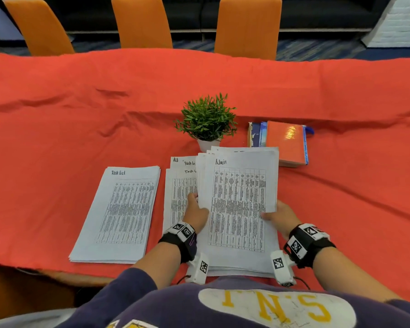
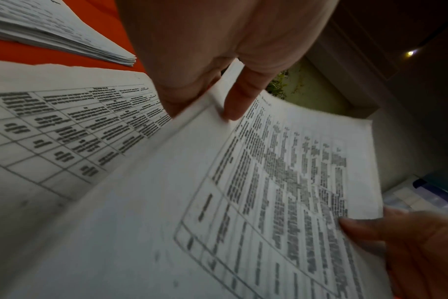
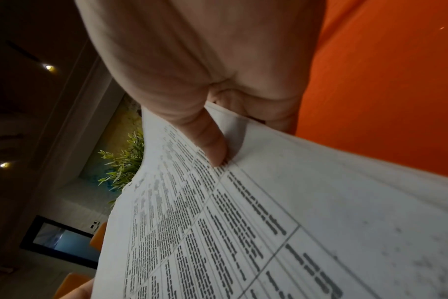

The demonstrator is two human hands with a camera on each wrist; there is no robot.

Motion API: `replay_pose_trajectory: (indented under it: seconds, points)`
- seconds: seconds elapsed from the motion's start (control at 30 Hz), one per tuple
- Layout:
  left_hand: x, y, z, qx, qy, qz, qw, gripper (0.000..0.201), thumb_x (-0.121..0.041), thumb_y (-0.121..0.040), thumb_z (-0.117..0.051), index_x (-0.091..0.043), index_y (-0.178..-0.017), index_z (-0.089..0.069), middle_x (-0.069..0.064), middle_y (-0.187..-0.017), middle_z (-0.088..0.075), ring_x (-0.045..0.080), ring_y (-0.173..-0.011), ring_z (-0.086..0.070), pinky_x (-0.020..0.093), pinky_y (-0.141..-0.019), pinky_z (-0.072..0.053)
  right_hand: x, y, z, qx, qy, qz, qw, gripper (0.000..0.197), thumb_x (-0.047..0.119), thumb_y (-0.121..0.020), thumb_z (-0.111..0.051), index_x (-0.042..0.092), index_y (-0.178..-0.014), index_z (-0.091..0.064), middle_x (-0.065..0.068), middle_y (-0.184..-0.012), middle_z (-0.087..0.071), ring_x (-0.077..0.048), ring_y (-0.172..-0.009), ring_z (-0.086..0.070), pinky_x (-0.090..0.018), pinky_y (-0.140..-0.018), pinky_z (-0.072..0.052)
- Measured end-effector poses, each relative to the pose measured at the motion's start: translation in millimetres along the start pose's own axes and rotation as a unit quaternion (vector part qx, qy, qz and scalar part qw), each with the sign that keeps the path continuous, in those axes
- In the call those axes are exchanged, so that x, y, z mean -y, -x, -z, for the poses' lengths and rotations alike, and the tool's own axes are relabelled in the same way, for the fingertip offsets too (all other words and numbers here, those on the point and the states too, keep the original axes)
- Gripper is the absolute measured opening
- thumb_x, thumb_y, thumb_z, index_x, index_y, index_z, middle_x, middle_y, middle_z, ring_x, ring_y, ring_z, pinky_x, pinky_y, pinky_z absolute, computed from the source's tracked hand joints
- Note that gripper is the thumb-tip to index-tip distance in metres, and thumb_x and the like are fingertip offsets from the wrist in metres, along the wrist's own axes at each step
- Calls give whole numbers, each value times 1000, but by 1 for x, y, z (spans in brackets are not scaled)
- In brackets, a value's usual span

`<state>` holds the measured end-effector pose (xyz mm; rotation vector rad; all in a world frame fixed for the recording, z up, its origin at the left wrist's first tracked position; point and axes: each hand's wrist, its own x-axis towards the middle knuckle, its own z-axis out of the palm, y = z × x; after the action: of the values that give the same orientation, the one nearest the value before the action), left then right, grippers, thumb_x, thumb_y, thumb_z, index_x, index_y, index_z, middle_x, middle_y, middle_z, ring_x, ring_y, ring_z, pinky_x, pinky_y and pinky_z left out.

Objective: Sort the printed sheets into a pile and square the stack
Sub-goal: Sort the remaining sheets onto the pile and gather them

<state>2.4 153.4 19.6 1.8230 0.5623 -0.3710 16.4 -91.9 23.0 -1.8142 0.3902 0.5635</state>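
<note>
I hold a stack of printed sheets headed "Admin" (image 1: 239, 204) between both hands near the table's front edge. My left hand (image 1: 195, 210) pinches its left edge, thumb (image 2: 234, 101) on top and the other fingers underneath. On the right edge my right hand (image 1: 277, 214) grips the same way, its thumb (image 3: 210, 141) pressing the top sheet (image 3: 243, 222). The stack's far end is raised and fanned. Loose sheets (image 1: 179, 192) lie partly under it on the left. A squared "Task list" pile (image 1: 121, 214) lies further left.
A small potted plant (image 1: 207, 119) stands just beyond the sheets. Right of it lie stacked books (image 1: 284, 143) with a red cover on top. The red tablecloth (image 1: 81, 114) covers the table. Orange chairs (image 1: 142, 22) line the far side.
</note>
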Motion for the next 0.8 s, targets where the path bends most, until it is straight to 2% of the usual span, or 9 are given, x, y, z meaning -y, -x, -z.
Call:
replay_pose_trajectory:
  seconds: [0.07,0.17,0.27,0.33,0.43,0.6,0.7,0.73,0.8]
  points:
    - [5,-6,4,-30,-42,-5,999,46,0,-89,-49,-14,-131,-37,5,-115,-52,16,-78,-56,27,-66,-50,-3,-5,2,-21,12,-4,1000,42,-2,-81,-65,16,-118,-61,-8,-115,-68,-26,-103,-65,-49,-97,-48]
    - [20,-19,23,-146,-161,28,976,37,-8,-84,-58,-13,-120,-55,11,-129,-44,24,-91,-60,30,-74,-54,2,0,6,-49,28,7,998,38,-5,-83,-61,12,-118,-60,-10,-112,-67,-29,-103,-63,-49,-97,-48]
    - [35,-27,46,-196,-250,105,942,48,-10,-80,-64,-7,-126,-51,19,-130,-44,34,-113,-51,39,-87,-51,4,3,12,-67,20,0,998,35,-6,-85,-59,11,-115,-58,-11,-104,-64,-31,-100,-61,-45,-94,-48]
    - [44,-30,55,-193,-263,128,937,53,-7,-79,-63,-6,-128,-42,20,-129,-44,36,-118,-45,44,-93,-48,0,1,16,-65,19,-4,998,32,-4,-85,-61,11,-113,-58,-12,-107,-65,-32,-102,-62,-48,-95,-48]
    - [54,-34,58,-188,-302,106,929,52,-5,-78,-62,-6,-124,-39,19,-123,-49,35,-114,-48,44,-91,-48,-4,-3,18,-71,12,-11,997,29,-5,-84,-61,16,-105,-58,-14,-111,-65,-33,-104,-62,-51,-97,-47]
    - [55,-38,56,-167,-251,46,952,51,6,-79,-60,-5,-125,-44,15,-118,-56,31,-107,-58,36,-87,-51,-5,-7,19,-87,-6,-28,996,35,-8,-84,-60,4,-117,-58,-15,-107,-65,-34,-104,-62,-50,-96,-47]
    - [50,-39,51,-159,-258,-20,953,12,-5,-91,-51,-10,-102,-55,11,-106,-61,24,-92,-60,32,-77,-51,-5,-9,20,-90,-9,-33,995,38,-9,-84,-59,3,-120,-57,-14,-106,-64,-33,-106,-61,-49,-97,-46]
    - [47,-40,49,-164,-261,-41,951,5,-11,-94,-50,-12,-93,-55,9,-101,-60,22,-87,-59,32,-73,-51,-5,-9,20,-89,-9,-35,995,38,-9,-84,-59,3,-121,-57,-13,-107,-64,-33,-106,-61,-49,-98,-46]
    - [41,-43,48,-178,-231,-58,955,10,-16,-96,-48,-11,-88,-52,8,-93,-58,22,-78,-59,33,-63,-50,-6,-10,21,-88,-10,-36,995,39,-9,-84,-60,4,-121,-57,-14,-113,-64,-33,-107,-61,-49,-98,-46]
